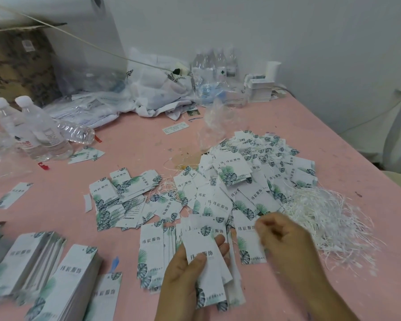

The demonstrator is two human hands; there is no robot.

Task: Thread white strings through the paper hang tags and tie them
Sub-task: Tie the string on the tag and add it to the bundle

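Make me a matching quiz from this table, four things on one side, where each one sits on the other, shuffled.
Things:
1. loose white strings pile
2. clear plastic water bottles with white caps
3. neat stacks of leaf-printed paper hang tags
4. small white tag stack by the wall

Places:
A. near left
B. far right
C. right of the right hand
D. far left

Pairs: 1-C, 2-D, 3-A, 4-B
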